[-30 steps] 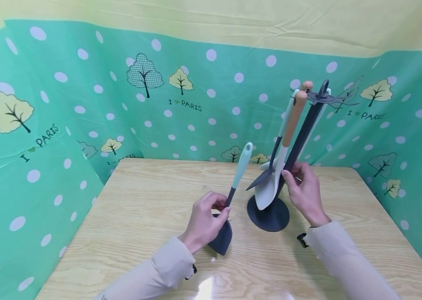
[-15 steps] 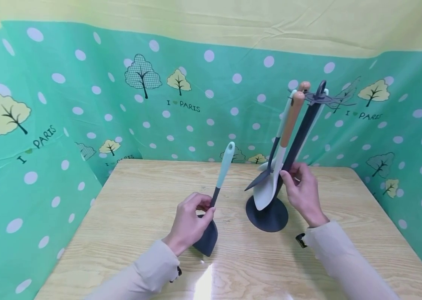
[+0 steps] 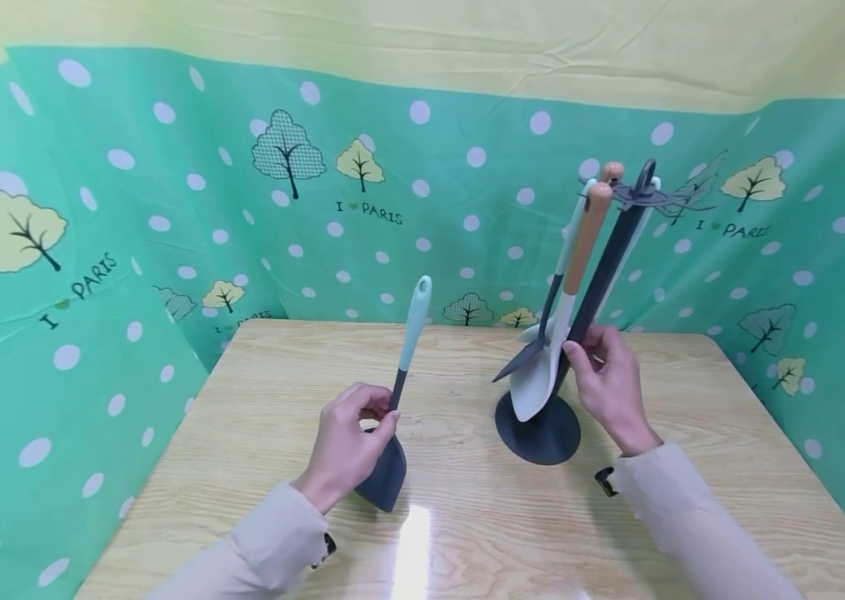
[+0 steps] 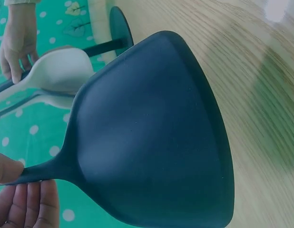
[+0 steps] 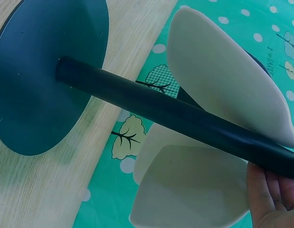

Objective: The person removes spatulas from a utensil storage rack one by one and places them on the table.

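Left of the utensil stand [image 3: 602, 279], the left hand [image 3: 347, 442] pinches a dark turner [image 3: 387, 475] by its shaft over the worktop [image 3: 460, 525], partly covering its blade. The right hand [image 3: 612, 385] grips the stand's pole; hanging utensils [image 3: 532, 387] overlap, some mostly hidden. Patterned cloth [image 3: 422, 225] rises behind.

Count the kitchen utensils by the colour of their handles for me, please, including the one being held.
Mint handles: 3 (one on the spatula in the left hand, two at the stand)
Wood-coloured handles: 2 (both at the stand)
Total: 5 in view
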The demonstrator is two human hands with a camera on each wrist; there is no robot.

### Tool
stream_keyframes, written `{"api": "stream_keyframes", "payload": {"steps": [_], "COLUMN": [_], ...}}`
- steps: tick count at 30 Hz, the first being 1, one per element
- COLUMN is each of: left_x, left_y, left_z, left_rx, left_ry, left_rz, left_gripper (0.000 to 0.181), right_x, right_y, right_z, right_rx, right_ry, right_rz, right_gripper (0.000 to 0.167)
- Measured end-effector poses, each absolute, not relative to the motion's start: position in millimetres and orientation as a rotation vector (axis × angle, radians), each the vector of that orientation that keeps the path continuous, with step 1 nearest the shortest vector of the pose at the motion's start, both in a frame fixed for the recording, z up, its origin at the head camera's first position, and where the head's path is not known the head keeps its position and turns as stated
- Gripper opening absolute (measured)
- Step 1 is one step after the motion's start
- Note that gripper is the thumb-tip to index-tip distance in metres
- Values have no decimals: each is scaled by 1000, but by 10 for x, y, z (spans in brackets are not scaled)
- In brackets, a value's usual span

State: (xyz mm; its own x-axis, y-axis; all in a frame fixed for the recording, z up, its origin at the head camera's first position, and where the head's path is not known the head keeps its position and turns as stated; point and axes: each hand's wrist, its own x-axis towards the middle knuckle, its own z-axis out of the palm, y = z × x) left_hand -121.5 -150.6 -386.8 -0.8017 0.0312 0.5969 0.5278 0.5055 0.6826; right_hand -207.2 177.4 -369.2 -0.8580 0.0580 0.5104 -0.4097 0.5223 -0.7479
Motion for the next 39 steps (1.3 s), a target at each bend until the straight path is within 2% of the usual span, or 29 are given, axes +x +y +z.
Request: {"api": "stream_keyframes", "payload": {"steps": [22,39], "left_x": [-1111,-1051], "left_y": [-2000,-2406], "left_z": [-3954,-4058], "left_rx": [-226,-104], "left_ry": [-2313,-2395], "left_rz": [-1211,-1001], "left_gripper": [19,18], "right_x": [-2081,-2070], "right_y": [1784,1783], "right_z": [-3686,-3694], "right_rx": [299,309], "right_ry": [-2280,-2287], "right_rz": [1321,1292], "right_gripper": [24,24]}}
